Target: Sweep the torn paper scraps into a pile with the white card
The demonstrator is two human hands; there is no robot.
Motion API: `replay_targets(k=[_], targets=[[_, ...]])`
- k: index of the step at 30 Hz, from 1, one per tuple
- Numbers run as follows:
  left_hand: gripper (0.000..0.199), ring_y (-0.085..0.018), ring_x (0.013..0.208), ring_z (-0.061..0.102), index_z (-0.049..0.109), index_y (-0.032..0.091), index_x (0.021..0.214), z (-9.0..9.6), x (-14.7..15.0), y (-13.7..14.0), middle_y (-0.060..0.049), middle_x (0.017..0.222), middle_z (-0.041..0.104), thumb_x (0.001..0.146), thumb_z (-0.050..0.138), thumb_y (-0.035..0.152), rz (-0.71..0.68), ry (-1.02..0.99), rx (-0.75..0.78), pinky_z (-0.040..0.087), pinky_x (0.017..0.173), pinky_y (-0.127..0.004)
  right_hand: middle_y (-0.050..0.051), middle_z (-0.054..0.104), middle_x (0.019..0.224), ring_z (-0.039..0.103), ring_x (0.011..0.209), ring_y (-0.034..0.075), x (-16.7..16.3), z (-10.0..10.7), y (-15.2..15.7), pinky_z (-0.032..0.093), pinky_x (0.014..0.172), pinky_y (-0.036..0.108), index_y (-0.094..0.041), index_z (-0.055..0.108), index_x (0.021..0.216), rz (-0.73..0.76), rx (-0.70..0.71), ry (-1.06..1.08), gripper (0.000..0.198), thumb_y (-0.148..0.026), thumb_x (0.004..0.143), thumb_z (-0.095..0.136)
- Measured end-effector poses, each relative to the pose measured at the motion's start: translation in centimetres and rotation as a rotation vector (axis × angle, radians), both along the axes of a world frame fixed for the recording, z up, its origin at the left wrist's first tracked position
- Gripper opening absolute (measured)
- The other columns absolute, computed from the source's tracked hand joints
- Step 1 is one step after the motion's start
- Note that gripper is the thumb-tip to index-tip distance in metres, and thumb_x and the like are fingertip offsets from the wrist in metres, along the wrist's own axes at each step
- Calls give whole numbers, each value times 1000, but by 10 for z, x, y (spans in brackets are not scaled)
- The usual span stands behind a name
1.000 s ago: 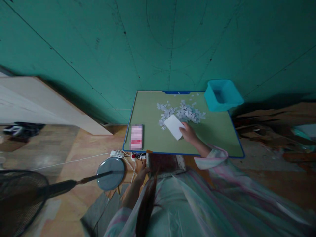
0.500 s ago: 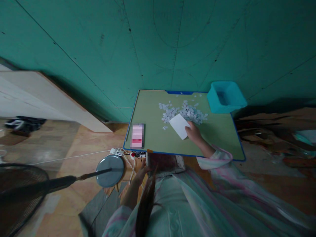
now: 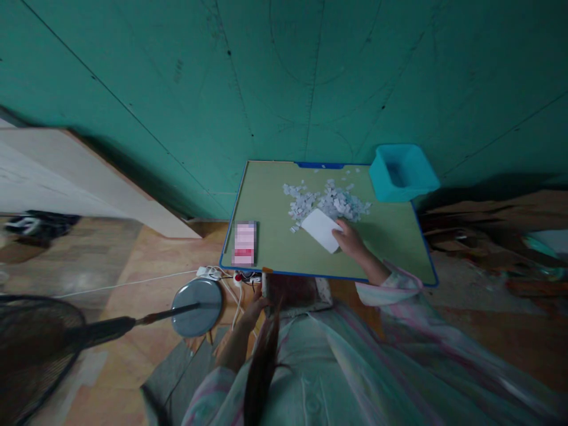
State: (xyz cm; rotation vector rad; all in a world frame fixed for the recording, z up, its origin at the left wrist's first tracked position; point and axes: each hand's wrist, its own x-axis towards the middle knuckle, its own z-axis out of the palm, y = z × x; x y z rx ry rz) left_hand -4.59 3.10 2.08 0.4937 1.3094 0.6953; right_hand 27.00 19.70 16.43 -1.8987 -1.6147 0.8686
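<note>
A white card (image 3: 320,229) is pinched in my right hand (image 3: 349,238), tilted over the near edge of a heap of small white paper pieces (image 3: 341,201). The heap is spread on a pale green folding table (image 3: 270,195) with a blue edge. Below the table's front edge, my left hand (image 3: 255,307) grips the left side of an open box (image 3: 295,290) with a dark reddish inside and a pale rim. The box sits against my body, partly under the table; its contents cannot be made out.
A turquoise plastic basin (image 3: 403,174) stands at the table's back right corner. A phone (image 3: 244,243) with a blurred screen lies at the front left. On the floor to the left are a round grey stool (image 3: 197,307) and a white power strip (image 3: 208,273) with cables.
My right hand has tilted the white card slightly, its top edge dropping a little. My left hand stays on the box. The whole view has shifted slightly.
</note>
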Motion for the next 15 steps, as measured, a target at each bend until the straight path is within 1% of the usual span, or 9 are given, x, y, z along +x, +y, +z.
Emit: replay_targets(k=[3, 7, 11, 15], targets=[[109, -26, 101, 58, 16, 21, 148, 1, 0, -2, -8, 113, 67, 51, 64, 16, 22, -40, -2, 49, 74, -32, 8, 70, 90, 63, 83, 25, 1, 3, -5, 50, 77, 35, -16, 65, 106, 33, -33, -19, 42, -28, 70, 45], [105, -25, 102, 57, 19, 24, 148, 1, 0, -4, -7, 113, 67, 53, 63, 13, 36, -62, 10, 48, 75, -32, 7, 70, 86, 62, 79, 24, 6, 5, -8, 50, 74, 34, -17, 66, 103, 36, -10, -25, 41, -29, 69, 46], [106, -25, 104, 57, 19, 19, 148, -2, -1, -3, -8, 113, 67, 53, 66, 15, 28, -67, 29, 48, 74, -30, 10, 70, 98, 63, 90, 27, 6, 3, -8, 49, 81, 38, -15, 63, 111, 6, -23, -35, 46, -30, 72, 45], [106, -24, 106, 56, 19, 21, 148, -5, -2, -3, -7, 115, 67, 54, 66, 15, 21, -73, 20, 47, 75, -29, 12, 69, 102, 63, 94, 29, 2, 0, -7, 49, 83, 40, -14, 61, 116, 28, -50, -21, 47, -29, 75, 45]])
